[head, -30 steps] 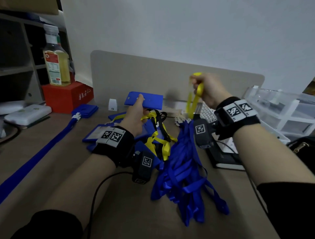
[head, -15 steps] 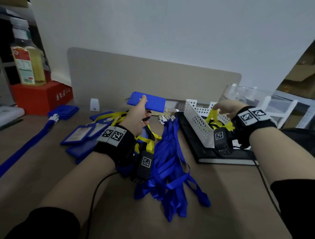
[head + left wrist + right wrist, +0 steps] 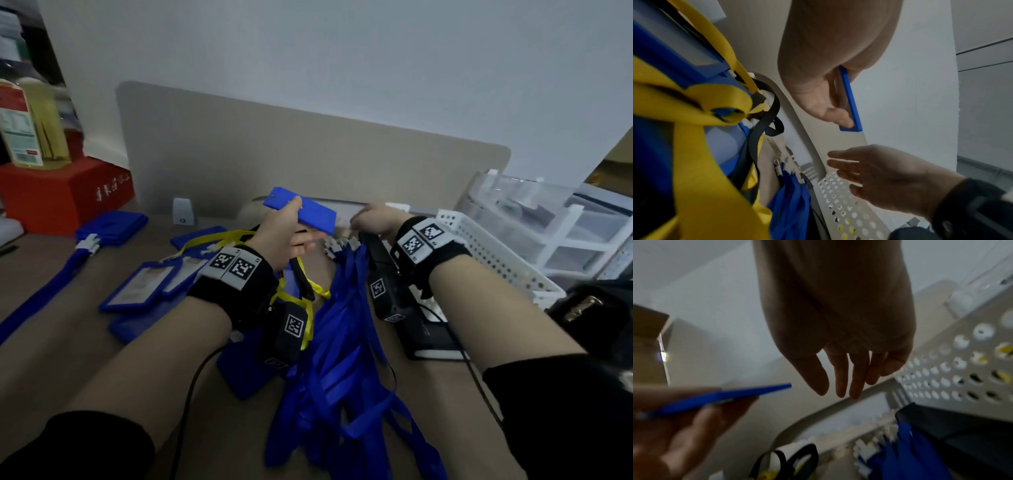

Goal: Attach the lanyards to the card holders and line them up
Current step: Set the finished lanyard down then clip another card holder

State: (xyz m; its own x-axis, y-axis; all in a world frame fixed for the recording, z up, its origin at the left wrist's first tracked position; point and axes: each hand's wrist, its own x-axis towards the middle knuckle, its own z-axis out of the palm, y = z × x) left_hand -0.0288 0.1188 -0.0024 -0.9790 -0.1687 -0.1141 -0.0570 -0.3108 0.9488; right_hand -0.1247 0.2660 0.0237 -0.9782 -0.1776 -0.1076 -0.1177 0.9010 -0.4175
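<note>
**Holder raised, lanyard not yet picked**

Nearest, sprawled down the table (image 3: 85,359): a heap of blue lanyards (image 3: 342,359), white clip ends fanned at its far end. Just left of it, yellow lanyards (image 3: 301,308) tangled with a black strap over flat card holders (image 3: 144,284).

Above the heap, held clear of the table: one blue card holder (image 3: 301,214), pinched between thumb and fingers of the left hand (image 3: 284,236). Long axis roughly left to right, right end slightly nearer and lower; slot end not discernible.

Right of it, right hand (image 3: 373,219) empty, fingers straight and loosely spread, over the clip ends, beside the white perforated basket (image 3: 496,253).

Best done, probably, by singling out one clip from the fan, drawing it free, then turning the holder's slotted edge toward that clip.
</note>
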